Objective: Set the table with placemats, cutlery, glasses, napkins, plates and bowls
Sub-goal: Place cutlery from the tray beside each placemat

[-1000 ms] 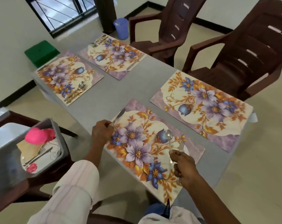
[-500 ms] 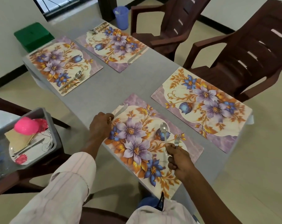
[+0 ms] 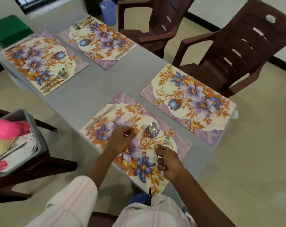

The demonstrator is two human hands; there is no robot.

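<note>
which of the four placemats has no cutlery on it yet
The placemat by the big brown chair, on the right: nothing lies on it. The other three each carry cutlery.

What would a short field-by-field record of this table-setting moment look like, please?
Surface: grey table with four floral placemats
Nearest floral placemat: steel knife lying at its left end
Right hand: grips steel spoon and steel fork at the mat's right end
Left hand: over the mat's middle, apparently empty
Opposite floral placemat: no cutlery
Grey tub: pink bowl, patterned plate
</note>
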